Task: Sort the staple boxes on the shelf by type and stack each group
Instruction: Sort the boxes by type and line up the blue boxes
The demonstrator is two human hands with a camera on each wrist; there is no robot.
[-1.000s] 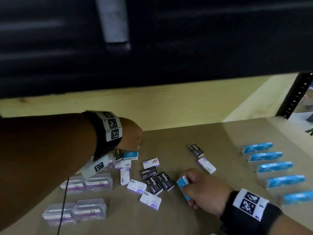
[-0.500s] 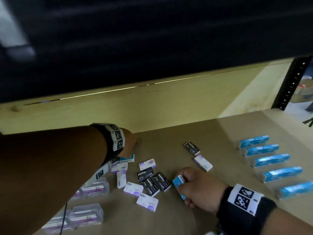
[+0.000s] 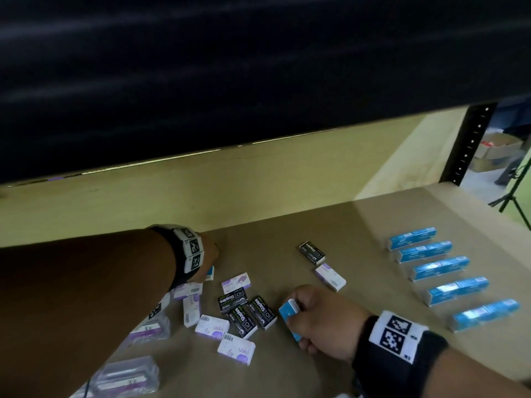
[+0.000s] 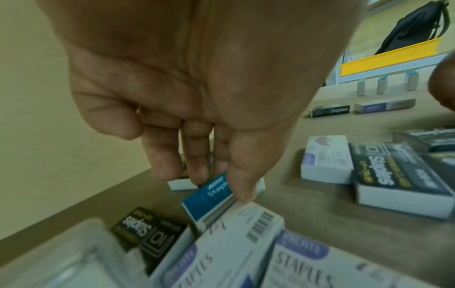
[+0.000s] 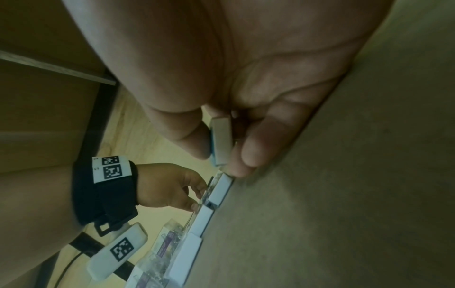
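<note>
Small staple boxes lie scattered on the brown shelf board (image 3: 344, 219): black ones (image 3: 247, 311), white-and-purple ones (image 3: 236, 348), and a small blue one (image 4: 209, 200) at the far left. My left hand (image 3: 208, 261) reaches down onto that blue box; in the left wrist view its thumb and fingertips (image 4: 242, 191) pinch the box's sides. My right hand (image 3: 316, 317) rests near the shelf's front and grips another small blue box (image 3: 288, 311), seen edge-on (image 5: 221, 140) between thumb and fingers in the right wrist view.
Several long blue boxes (image 3: 439, 268) lie in a row at the right. Clear plastic packs with purple labels (image 3: 126, 377) sit at the front left. A black box (image 3: 311, 252) and a white box (image 3: 330, 277) lie apart mid-shelf. The upper shelf's dark edge hangs overhead.
My left hand has settled lower onto the small blue box at the left. The right hand keeps its blue box in about the same place. The head view has shifted.
</note>
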